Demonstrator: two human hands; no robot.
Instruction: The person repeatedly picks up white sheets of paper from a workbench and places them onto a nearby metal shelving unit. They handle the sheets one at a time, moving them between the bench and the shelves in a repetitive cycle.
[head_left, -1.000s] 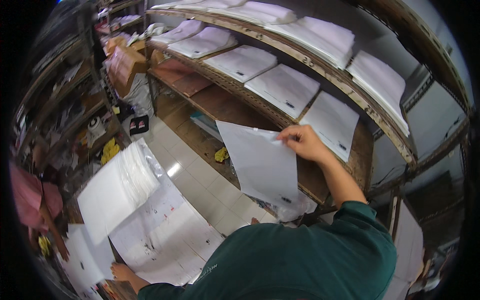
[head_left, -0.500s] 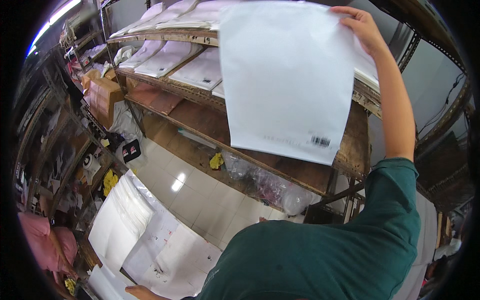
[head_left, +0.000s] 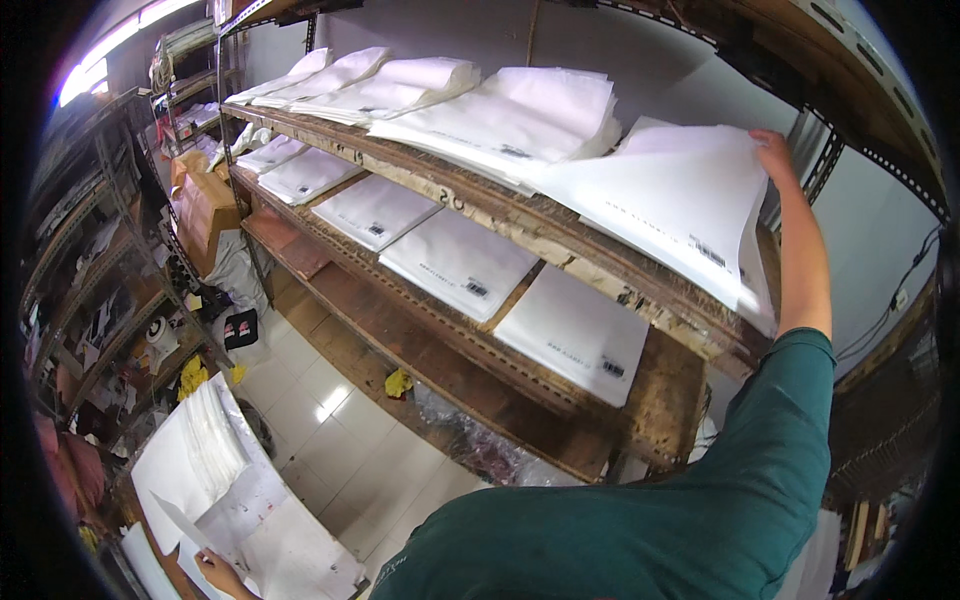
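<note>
At the far right of the upper shelf, my right hand (head_left: 772, 152) pinches the far corner of a thin white sheet (head_left: 665, 190), bag-like, with a printed black code near its front edge. It lies over a stack of similar sheets, and its right side droops beyond the stack. Down at the lower left, my left hand (head_left: 218, 572) has its fingers closed at the edge of a loose white sheet (head_left: 188, 548), which is partly lifted. Beside that hand is a thick pile of white sheets (head_left: 205, 445) on a pale, stained board (head_left: 290, 535).
Several white stacks line the upper shelf (head_left: 430, 185); flatter printed stacks (head_left: 575, 330) lie on the shelf below. Cardboard boxes (head_left: 205, 220) stand beyond the rack. Crowded metal racks (head_left: 80, 270) run along the left, near a person's pink clothing (head_left: 75, 470). Plastic wrapping (head_left: 480, 435) sits under the rack.
My right hand has lowered the hanging white sheet onto the rightmost upper stack, uncovering the shelves behind. My left hand appears farther left, and a sheet edge beside it is now lifted.
</note>
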